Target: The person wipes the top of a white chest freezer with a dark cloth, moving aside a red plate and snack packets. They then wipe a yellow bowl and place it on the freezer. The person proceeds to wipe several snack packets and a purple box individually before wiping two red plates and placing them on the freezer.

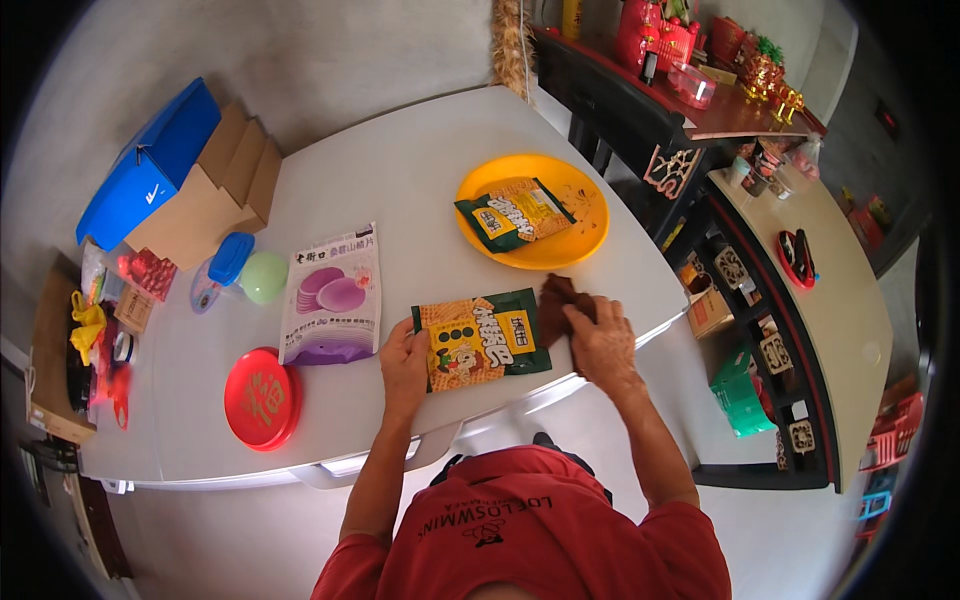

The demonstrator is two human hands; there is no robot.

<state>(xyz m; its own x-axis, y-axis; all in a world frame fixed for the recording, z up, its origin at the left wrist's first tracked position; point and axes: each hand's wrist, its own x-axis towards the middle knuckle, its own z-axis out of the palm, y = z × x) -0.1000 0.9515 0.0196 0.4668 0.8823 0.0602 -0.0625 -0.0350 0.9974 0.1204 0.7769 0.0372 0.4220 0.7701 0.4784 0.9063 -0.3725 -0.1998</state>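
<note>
Between both hands (403, 366) lies a green-edged packet (480, 340).

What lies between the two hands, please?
The head view shows the green-edged snack packet, touching the left hand, then the brown cloth, touching the right hand.

The head-worn fisheye looks steeply down from close above the red shirt (530, 530) at lower centre, facing the counter (400, 180) across the frame's middle.
</note>
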